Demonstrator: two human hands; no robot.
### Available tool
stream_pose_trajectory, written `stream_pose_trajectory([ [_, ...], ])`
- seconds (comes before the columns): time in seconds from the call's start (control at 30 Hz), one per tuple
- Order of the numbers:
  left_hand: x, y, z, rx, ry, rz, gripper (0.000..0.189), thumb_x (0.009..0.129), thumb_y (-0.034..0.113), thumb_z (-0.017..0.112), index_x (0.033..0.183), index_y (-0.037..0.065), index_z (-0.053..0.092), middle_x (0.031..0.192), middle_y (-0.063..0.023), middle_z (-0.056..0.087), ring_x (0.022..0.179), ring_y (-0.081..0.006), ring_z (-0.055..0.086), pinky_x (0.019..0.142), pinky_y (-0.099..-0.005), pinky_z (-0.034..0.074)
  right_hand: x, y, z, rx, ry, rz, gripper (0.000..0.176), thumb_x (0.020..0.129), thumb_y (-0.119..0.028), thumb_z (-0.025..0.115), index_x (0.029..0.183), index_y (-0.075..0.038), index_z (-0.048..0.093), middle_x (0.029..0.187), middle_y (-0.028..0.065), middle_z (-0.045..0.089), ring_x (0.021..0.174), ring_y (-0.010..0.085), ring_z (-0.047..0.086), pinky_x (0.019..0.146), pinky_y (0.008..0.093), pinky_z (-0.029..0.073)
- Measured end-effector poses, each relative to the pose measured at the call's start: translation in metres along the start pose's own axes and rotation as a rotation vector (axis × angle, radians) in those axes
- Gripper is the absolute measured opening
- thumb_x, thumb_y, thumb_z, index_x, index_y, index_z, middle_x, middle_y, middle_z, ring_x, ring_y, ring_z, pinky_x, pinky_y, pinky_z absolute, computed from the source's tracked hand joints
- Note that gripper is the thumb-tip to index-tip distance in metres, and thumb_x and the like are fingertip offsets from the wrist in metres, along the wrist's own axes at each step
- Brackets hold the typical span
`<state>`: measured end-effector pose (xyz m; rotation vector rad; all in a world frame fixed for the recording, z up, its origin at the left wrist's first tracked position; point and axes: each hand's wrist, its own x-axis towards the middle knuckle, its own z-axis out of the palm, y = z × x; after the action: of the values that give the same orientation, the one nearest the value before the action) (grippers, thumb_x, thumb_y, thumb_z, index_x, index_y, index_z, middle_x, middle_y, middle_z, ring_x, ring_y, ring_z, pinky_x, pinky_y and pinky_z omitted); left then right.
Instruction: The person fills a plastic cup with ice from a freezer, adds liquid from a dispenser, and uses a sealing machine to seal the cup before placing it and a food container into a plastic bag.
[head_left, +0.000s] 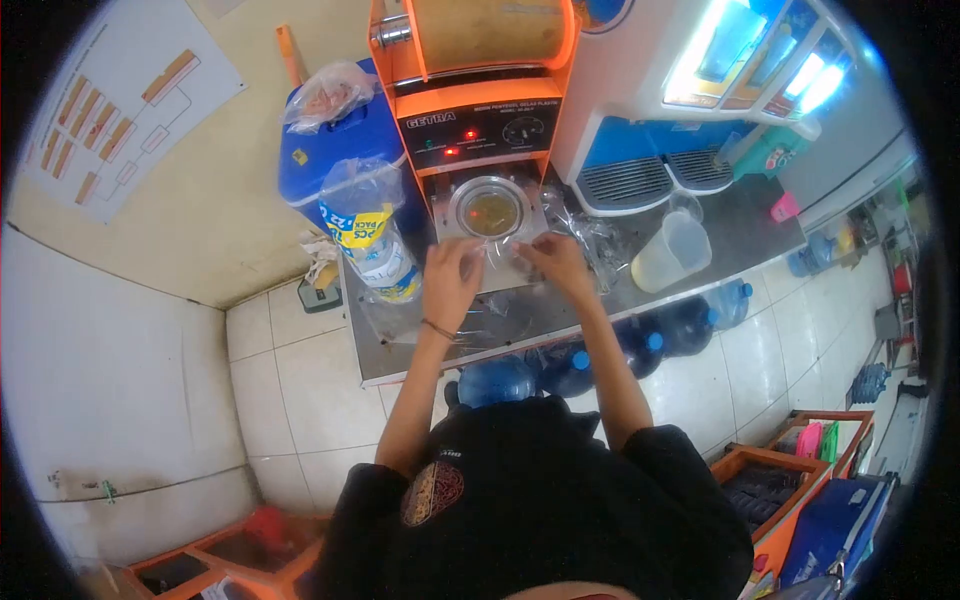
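An orange cup sealing machine (pixel 480 130) stands on the dark counter, with red lights lit on its black panel. In its round metal holder (pixel 490 207) sits a cup with yellowish contents. My left hand (pixel 453 280) is at the near left of the holder, fingers pinched on clear plastic film. At the near right, my right hand (pixel 556 262) pinches the same film (pixel 497 250), which spans between the hands. Crumpled clear film lies right of the machine. A plastic pack with a blue and yellow label (pixel 367 240) stands to the left.
A blue cooler box (pixel 335 150) with a plastic bag on it is behind the pack. On the right are a clear pitcher (pixel 670 252), a white dispenser with drip trays (pixel 625 185) and a pink cup (pixel 785 207). Large water bottles (pixel 497 381) stand below the counter's front edge.
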<state>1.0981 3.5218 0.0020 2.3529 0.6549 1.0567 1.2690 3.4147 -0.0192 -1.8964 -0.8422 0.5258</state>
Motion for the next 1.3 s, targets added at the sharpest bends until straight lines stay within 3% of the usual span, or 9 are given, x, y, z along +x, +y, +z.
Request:
stream_pose_trajectory([
  [0.2, 0.058, -0.02, 0.022, 0.064, -0.077, 0.213, 0.017, 0.082, 0.019, 0.065, 0.098, 0.014, 0.069, 0.102, -0.0045, 0.064, 0.097, -0.0271, 0.053, 0.086, -0.0391, 0.041, 0.028, -0.001, 0.007, 0.05, 0.169, 0.077, 0.039, 0.078, -0.035, 0.073, 0.081, 0.004, 0.067, 0.068, 0.0127, 0.066, 0.061, 0.018, 0.062, 0.058, 0.0318, 0.047],
  [0.33, 0.078, -0.019, 0.035, 0.104, -0.173, 0.16, 0.017, 0.082, 0.024, 0.066, 0.097, 0.018, 0.07, 0.106, -0.0011, 0.063, 0.103, -0.0257, 0.051, 0.088, -0.0415, 0.04, 0.035, 0.013, 0.013, 0.145, 0.223, -0.086, 0.023, 0.079, -0.02, 0.072, 0.082, 0.002, 0.068, 0.065, 0.0097, 0.064, 0.06, 0.0146, 0.059, 0.057, 0.0295, 0.045],
  [0.43, 0.081, -0.022, 0.044, 0.115, -0.217, 0.147, 0.018, 0.08, 0.028, 0.068, 0.096, 0.02, 0.07, 0.108, 0.0014, 0.064, 0.107, -0.0248, 0.05, 0.088, -0.0414, 0.04, 0.036, 0.016, 0.015, 0.201, 0.23, -0.061, 0.017, 0.078, -0.015, 0.072, 0.084, 0.0, 0.07, 0.063, 0.0073, 0.063, 0.059, 0.0122, 0.056, 0.056, 0.0288, 0.043],
  [0.57, 0.088, -0.024, 0.047, 0.113, -0.235, 0.161, 0.019, 0.079, 0.028, 0.068, 0.097, 0.02, 0.071, 0.108, 0.0035, 0.064, 0.107, -0.0248, 0.05, 0.089, -0.0412, 0.041, 0.046, 0.012, 0.016, 0.309, 0.196, -0.048, 0.016, 0.076, -0.015, 0.072, 0.086, -0.002, 0.071, 0.061, 0.0047, 0.061, 0.056, 0.0108, 0.053, 0.053, 0.0289, 0.041],
  [0.67, 0.092, -0.027, 0.051, 0.05, -0.232, 0.17, 0.018, 0.079, 0.027, 0.068, 0.096, 0.021, 0.071, 0.108, 0.0048, 0.064, 0.106, -0.0246, 0.051, 0.089, -0.0411, 0.042, 0.052, 0.0, 0.015, 0.153, 0.212, 0.014, 0.015, 0.075, -0.014, 0.072, 0.088, -0.004, 0.072, 0.059, 0.0064, 0.06, 0.054, 0.0122, 0.054, 0.052, 0.03, 0.042],
  [0.73, 0.095, -0.032, 0.056, 0.033, -0.224, 0.163, 0.017, 0.079, 0.027, 0.069, 0.095, 0.021, 0.072, 0.108, 0.0054, 0.064, 0.106, -0.0244, 0.051, 0.089, -0.041, 0.042, 0.055, -0.006, 0.016, -0.1, 0.308, -0.171, 0.016, 0.075, -0.015, 0.073, 0.088, -0.006, 0.072, 0.058, 0.0094, 0.059, 0.052, 0.0145, 0.055, 0.052, 0.0306, 0.043],
  [0.87, 0.098, -0.038, 0.059, 0.041, -0.222, 0.199, 0.015, 0.078, 0.029, 0.07, 0.09, 0.021, 0.072, 0.107, 0.0071, 0.064, 0.102, -0.0237, 0.051, 0.087, -0.0394, 0.042, 0.06, -0.006, 0.017, -0.141, 0.262, -0.117, 0.016, 0.075, -0.015, 0.073, 0.088, -0.005, 0.071, 0.058, 0.0113, 0.06, 0.053, 0.0173, 0.057, 0.054, 0.0311, 0.044],
  [0.93, 0.096, -0.04, 0.061, 0.047, -0.204, 0.189, 0.015, 0.077, 0.03, 0.07, 0.089, 0.02, 0.072, 0.106, 0.0076, 0.063, 0.101, -0.0234, 0.051, 0.086, -0.0392, 0.041, 0.056, -0.002, 0.022, -0.053, 0.357, -0.254, 0.016, 0.075, -0.016, 0.074, 0.087, -0.005, 0.071, 0.058, 0.0093, 0.06, 0.052, 0.0148, 0.055, 0.054, 0.0308, 0.044],
  [1.3, 0.094, -0.037, 0.056, 0.163, -0.18, 0.179, 0.017, 0.079, 0.035, 0.068, 0.085, 0.02, 0.073, 0.112, 0.0103, 0.059, 0.103, -0.0228, 0.049, 0.083, -0.0421, 0.039, 0.057, 0.011, 0.03, 0.135, 0.326, -0.232, 0.012, 0.081, -0.014, 0.069, 0.084, -0.003, 0.068, 0.056, 0.0018, 0.048, 0.057, 0.0088, 0.042, 0.054, 0.0273, 0.038],
])
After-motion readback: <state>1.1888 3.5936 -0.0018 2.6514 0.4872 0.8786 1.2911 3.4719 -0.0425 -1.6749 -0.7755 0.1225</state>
